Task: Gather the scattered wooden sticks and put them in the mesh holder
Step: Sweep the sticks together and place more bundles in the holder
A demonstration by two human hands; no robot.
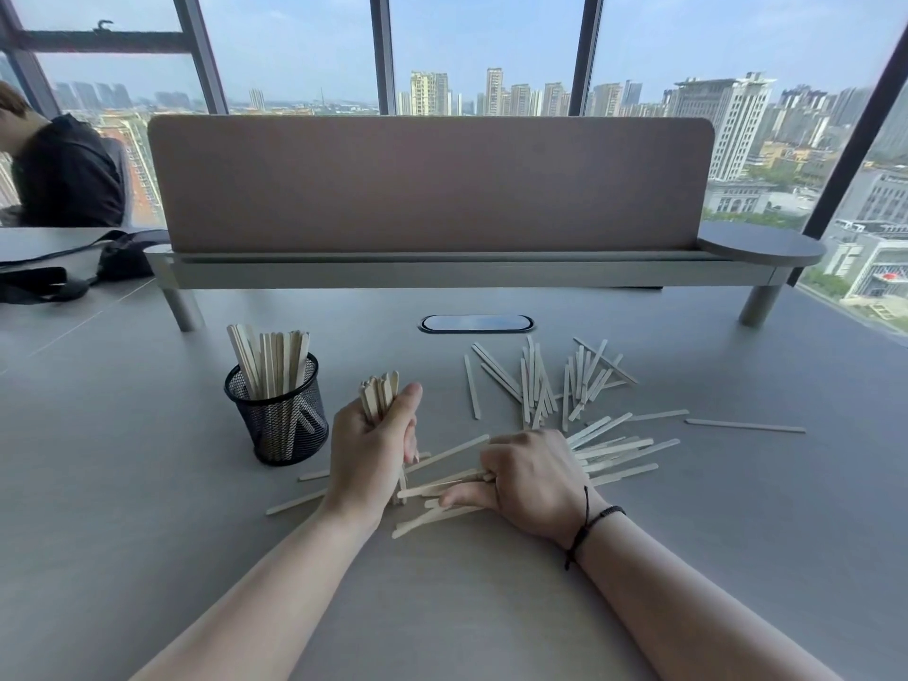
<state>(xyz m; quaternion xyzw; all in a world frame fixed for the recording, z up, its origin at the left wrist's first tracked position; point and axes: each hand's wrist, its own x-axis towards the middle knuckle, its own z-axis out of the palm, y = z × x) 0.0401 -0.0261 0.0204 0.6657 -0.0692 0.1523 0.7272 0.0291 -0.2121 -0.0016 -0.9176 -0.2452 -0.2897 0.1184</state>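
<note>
A black mesh holder (280,425) stands on the grey desk at the left, with several pale wooden sticks upright in it. Just right of it, my left hand (366,454) grips an upright bundle of sticks (381,393), their tops poking above my fist. My right hand (528,476) lies palm down on a pile of loose sticks (614,449), fingers curled around a few of them. More scattered sticks (540,380) lie farther back toward the right, and single ones (744,425) lie off to the side.
A raised shelf with a brown divider panel (432,184) spans the desk's back. A cable port (476,323) sits in the desk just behind the sticks. A black bag with straps (98,267) lies far left, near a seated person (59,174). Windows rise behind.
</note>
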